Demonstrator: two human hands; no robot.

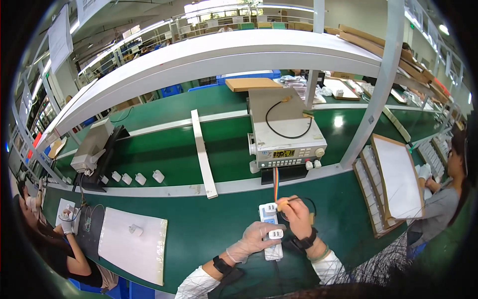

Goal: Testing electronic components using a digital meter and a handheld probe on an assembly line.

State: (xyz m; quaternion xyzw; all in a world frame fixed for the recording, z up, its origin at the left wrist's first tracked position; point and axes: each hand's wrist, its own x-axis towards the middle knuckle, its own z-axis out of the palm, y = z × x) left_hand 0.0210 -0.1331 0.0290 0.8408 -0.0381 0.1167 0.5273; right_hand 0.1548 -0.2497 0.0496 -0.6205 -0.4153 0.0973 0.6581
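A white power strip [273,254] lies lengthwise on the green bench in front of me. My left hand [250,240], in a thin translucent glove, has its fingers closed on a white two-port USB charger [276,234] at the strip's middle. Whether that charger is plugged in, I cannot tell. Another white USB charger [269,209] sits at the strip's far end. Just right of it, my right hand [298,218] pinches a small yellowish connector [282,204] with a dark cable. Whether the connector touches the charger is unclear.
Beyond the strip stands a grey bench instrument [286,137] with a lit display and a multicoloured ribbon cable [276,185]. Several white chargers [158,176] line the green conveyor. Stacked trays [393,179] stand right. At left lies a white sheet [132,249]. People work on both sides.
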